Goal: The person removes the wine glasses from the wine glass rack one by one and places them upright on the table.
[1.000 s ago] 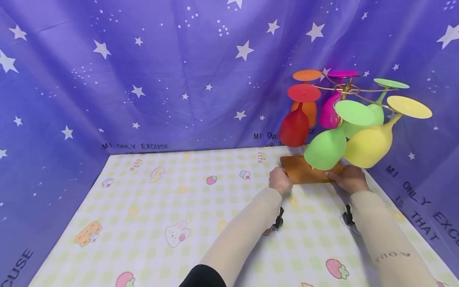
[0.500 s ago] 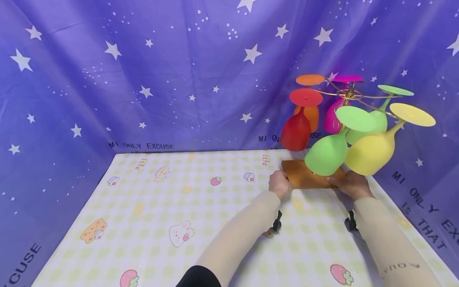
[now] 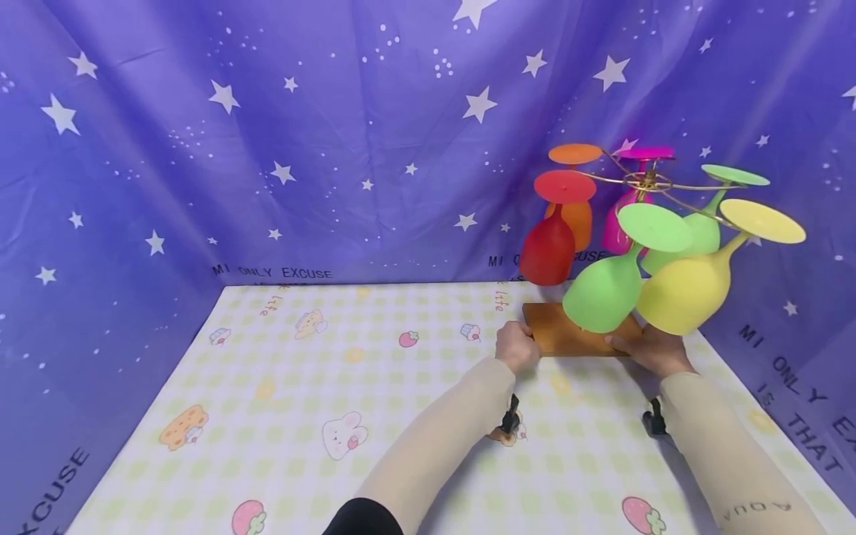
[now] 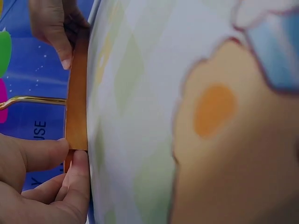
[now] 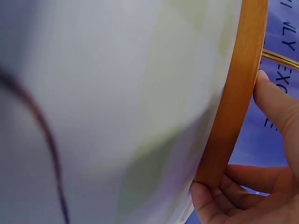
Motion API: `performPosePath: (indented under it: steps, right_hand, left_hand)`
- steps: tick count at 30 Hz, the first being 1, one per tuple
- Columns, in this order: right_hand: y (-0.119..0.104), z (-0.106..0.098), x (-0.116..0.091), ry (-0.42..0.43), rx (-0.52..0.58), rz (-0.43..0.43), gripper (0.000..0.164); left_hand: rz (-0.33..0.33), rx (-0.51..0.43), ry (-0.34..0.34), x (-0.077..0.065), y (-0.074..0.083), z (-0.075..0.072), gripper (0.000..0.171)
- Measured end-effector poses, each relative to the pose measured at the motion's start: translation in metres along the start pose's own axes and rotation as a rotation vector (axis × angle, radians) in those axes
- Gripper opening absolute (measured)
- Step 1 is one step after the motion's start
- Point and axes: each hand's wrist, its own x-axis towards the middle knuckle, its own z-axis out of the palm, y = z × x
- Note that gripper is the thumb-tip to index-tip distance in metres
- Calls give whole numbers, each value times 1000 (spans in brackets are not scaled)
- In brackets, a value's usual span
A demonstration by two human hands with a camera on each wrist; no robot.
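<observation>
A stemware rack with a flat wooden base (image 3: pixel 571 334) stands at the table's right rear. Stemmed goblets hang upside down by their feet from its gold wire arms (image 3: pixel 647 182): red (image 3: pixel 548 249), orange (image 3: pixel 576 223), magenta (image 3: pixel 618 223), yellow (image 3: pixel 689 290) and light green (image 3: pixel 602 293), with a second green one behind. My left hand (image 3: pixel 517 347) pinches the base's left end, thumb on top and fingers at the edge, as the left wrist view shows. At the opposite end my right hand (image 5: pixel 266 186) grips the base, its thumb along the upper edge and fingers curled at the corner.
A checked cloth (image 3: pixel 281 416) printed with cakes and strawberries covers the table. Purple star curtains (image 3: pixel 374 148) rise behind it and at both sides, close to the rack at the right. Black wrist straps (image 3: pixel 655 417) hang below my sleeves.
The rack has shifted slightly left over the cloth, both hands keeping their hold on its base. My head view has turned a little as well.
</observation>
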Motion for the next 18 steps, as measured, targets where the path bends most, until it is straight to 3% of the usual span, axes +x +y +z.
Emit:
performPosePath:
  steps: [10, 18]
  right_hand:
    - [-14, 3, -5, -58, -33, -4, 106]
    - [-17, 9, -5, -32, -18, -77, 103]
  left_hand:
    - [50, 15, 2, -2, -11, -14, 8]
    - [44, 12, 0, -2, -15, -19, 21]
